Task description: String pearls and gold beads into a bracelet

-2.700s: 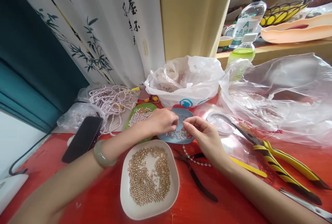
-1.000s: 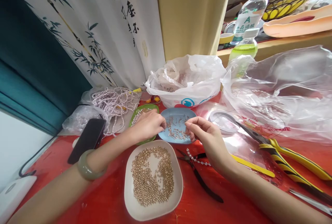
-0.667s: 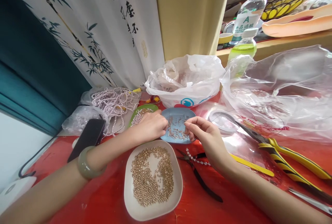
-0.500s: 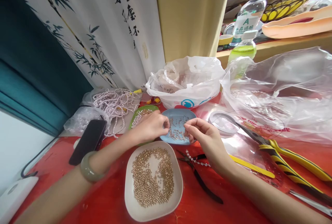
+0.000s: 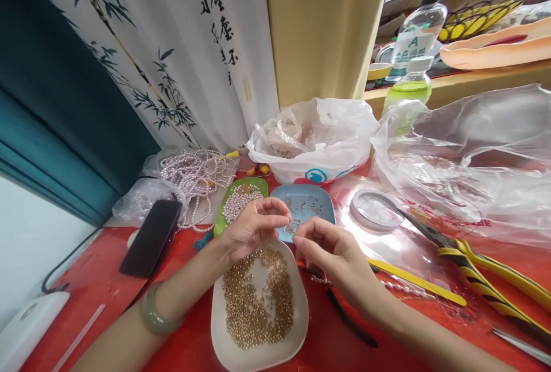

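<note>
The small metal pins (image 5: pixel 293 226) lay scattered in the blue tray (image 5: pixel 328 204), just beyond the person's fingertips. The left hand (image 5: pixel 257 224) was over the far end of the cream tray (image 5: pixel 303 317), its thumb and forefinger tips brought together; whether they gripped anything was too small to tell. Close by, the right hand (image 5: pixel 333 247) had its thumb and forefinger pinched together too, what lay between them too fine to make out. Golden beads (image 5: pixel 243 317) filled much of the cream tray, with a pale patch of its bottom showing among them. The green tray (image 5: pixel 219 227), left of the blue one, held pale beads (image 5: pixel 237 202). Farther left were a black phone (image 5: pixel 150 238) and heaped pearly strands (image 5: pixel 189 172). A white plastic bag (image 5: pixel 314 157) sat behind the blue tray. To the right lay a yellow stick (image 5: pixel 419 283), a round spool (image 5: pixel 357 209) and yellow-and-black pliers (image 5: pixel 486 280) on the red tabletop (image 5: pixel 344 355).
</note>
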`<state>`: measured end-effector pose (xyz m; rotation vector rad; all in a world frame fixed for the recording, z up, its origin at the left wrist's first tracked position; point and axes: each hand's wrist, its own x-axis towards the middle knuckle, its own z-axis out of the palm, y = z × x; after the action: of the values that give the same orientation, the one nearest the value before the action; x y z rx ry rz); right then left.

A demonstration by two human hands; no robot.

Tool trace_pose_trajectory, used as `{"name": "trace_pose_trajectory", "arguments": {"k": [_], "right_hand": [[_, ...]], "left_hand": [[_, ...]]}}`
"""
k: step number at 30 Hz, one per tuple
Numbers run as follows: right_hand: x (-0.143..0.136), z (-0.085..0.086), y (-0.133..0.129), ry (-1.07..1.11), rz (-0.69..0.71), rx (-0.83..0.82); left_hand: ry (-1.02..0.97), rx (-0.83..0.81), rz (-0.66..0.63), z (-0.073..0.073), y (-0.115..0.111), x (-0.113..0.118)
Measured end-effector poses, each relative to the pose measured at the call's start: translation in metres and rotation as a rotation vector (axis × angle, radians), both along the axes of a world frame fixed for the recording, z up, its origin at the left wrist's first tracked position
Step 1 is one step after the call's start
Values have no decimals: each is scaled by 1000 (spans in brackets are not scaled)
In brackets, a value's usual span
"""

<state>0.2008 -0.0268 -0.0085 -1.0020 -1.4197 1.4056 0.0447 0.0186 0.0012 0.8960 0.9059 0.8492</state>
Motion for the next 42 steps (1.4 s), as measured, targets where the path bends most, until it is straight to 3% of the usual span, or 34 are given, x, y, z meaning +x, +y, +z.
{"name": "trace_pose_trajectory", "arguments": {"k": [14, 35, 39, 42], "right_hand": [[-1, -1, -1, 10, 23, -37], [-2, -5, 1, -1, -21, -17], [0, -6, 2, 1, -16, -13], [1, -7, 4, -1, -17, 3]], "left_hand": [[-62, 4, -60, -12, -2, 0], [-39, 21, -50, -9, -3, 2], [65, 80, -68, -5, -1, 1], [336, 282, -29, 6, 7, -8]]}}
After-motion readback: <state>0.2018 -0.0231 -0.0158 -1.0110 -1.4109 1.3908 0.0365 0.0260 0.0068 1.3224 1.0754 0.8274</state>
